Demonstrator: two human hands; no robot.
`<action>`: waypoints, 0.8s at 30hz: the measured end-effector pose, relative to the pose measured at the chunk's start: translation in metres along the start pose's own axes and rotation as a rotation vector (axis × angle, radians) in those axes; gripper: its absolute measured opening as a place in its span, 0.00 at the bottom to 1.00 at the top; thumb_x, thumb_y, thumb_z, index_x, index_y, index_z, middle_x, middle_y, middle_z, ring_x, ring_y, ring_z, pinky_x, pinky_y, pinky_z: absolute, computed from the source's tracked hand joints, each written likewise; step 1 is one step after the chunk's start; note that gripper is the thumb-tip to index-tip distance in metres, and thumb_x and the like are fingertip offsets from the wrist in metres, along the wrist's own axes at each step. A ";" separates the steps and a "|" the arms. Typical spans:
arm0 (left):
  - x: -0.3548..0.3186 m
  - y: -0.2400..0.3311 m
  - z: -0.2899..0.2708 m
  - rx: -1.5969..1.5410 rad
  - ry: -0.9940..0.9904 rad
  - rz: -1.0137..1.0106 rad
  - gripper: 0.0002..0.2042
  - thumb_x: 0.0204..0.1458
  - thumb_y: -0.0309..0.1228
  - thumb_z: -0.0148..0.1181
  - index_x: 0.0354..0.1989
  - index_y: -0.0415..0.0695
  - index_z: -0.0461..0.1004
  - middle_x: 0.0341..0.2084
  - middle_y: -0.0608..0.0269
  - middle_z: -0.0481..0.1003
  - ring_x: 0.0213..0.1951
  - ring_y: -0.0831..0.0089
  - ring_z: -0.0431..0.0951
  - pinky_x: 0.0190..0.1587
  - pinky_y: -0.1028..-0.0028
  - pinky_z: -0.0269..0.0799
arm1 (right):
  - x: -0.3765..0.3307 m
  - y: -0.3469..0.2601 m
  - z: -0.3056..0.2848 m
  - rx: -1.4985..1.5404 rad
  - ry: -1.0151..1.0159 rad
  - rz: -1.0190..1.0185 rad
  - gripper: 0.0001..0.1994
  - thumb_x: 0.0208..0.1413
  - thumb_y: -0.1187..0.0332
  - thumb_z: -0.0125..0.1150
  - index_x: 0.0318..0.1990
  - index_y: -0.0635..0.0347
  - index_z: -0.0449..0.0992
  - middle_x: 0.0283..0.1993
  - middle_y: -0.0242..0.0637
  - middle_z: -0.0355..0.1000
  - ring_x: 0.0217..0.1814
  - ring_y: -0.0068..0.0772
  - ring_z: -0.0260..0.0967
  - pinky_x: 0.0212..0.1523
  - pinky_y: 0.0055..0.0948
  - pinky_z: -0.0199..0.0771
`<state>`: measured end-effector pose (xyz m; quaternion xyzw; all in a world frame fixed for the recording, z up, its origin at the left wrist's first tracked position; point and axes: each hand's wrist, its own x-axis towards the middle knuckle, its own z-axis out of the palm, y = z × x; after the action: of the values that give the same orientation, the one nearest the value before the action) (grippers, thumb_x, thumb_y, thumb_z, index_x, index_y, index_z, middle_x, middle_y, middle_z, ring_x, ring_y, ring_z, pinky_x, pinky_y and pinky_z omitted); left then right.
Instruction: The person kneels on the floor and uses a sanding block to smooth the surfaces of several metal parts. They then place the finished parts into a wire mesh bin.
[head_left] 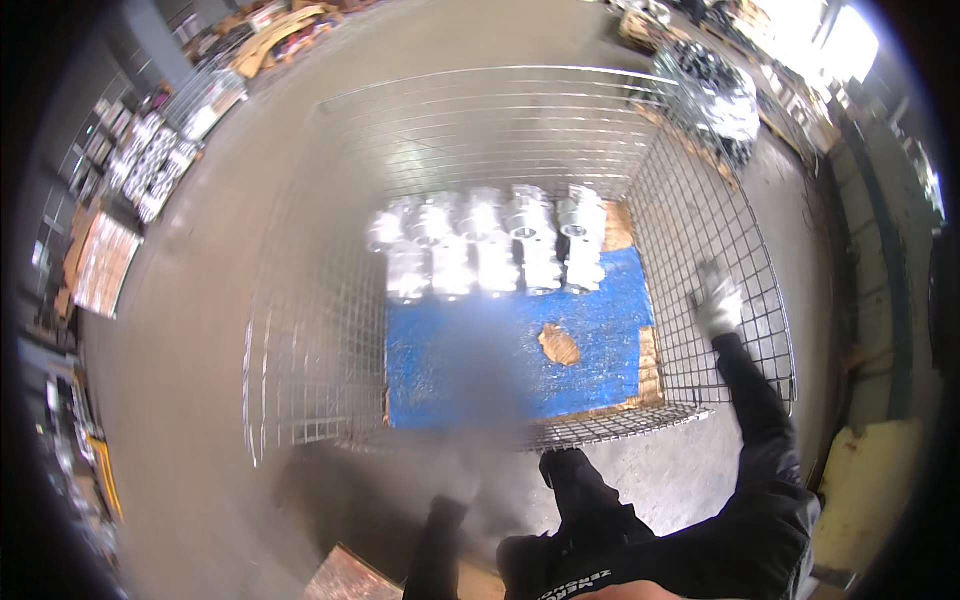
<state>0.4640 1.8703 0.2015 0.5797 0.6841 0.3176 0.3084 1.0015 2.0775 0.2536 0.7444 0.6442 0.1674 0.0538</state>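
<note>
- Parts of silvery metal point(497, 266) stand in two rows of five at the far side of a wire cage point(610, 430), set close together and washed out by glare.
- They rest on a blue sheet point(600, 300) lining the cage bottom; the near part of that sheet lies in front of them, with an oval brown patch point(559, 345) showing in it, to the right of the middle.
- The right hand point(721, 298), in a pale glove, is over the mesh of the cage's right wall point(690, 190) — whether it touches the wires I cannot tell.
- Its fingers are blurred, so I cannot tell if they are spread or curled around a wire.
- From this hand the parts lie to the left and a little farther off, well apart from it; the right end of the rows is the nearest to it.
- A dark sleeve point(758, 415) runs from the glove back toward the lower right.
- The left hand cannot be made out; a grey blur point(485, 360) covers the near middle of the cage — its state I cannot tell.
- Brown boards point(648, 365) show along the sheet's right edge.
- Around the cage is bare grey floor point(210, 290), with a wrapped load point(725, 100) beyond its far right corner.
</note>
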 end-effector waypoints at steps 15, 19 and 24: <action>0.328 0.125 0.258 0.395 -0.600 0.356 0.21 0.62 0.44 0.57 0.56 0.40 0.76 0.53 0.41 0.77 0.55 0.46 0.77 0.59 0.53 0.73 | 0.095 0.218 0.076 0.760 -0.271 0.382 0.22 0.58 0.69 0.68 0.57 0.66 0.69 0.39 0.49 0.82 0.43 0.44 0.82 0.44 0.41 0.80; 0.430 0.144 0.340 0.393 -0.527 0.425 0.17 0.61 0.40 0.57 0.51 0.43 0.78 0.49 0.42 0.78 0.53 0.46 0.78 0.58 0.53 0.72 | 0.094 0.214 0.064 0.717 -0.236 0.345 0.18 0.60 0.77 0.63 0.56 0.69 0.69 0.38 0.47 0.82 0.42 0.40 0.83 0.44 0.39 0.81; 0.532 0.154 0.450 0.470 -0.420 0.381 0.32 0.59 0.55 0.55 0.63 0.41 0.70 0.61 0.36 0.70 0.60 0.43 0.73 0.66 0.55 0.67 | 0.096 0.208 0.061 0.824 -0.265 0.430 0.18 0.60 0.80 0.62 0.56 0.65 0.69 0.40 0.49 0.83 0.42 0.42 0.84 0.43 0.38 0.82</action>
<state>0.8382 2.4502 0.0214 0.8042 0.5399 0.0776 0.2360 1.2275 2.1449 0.2755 0.8350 0.4760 -0.1906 -0.1999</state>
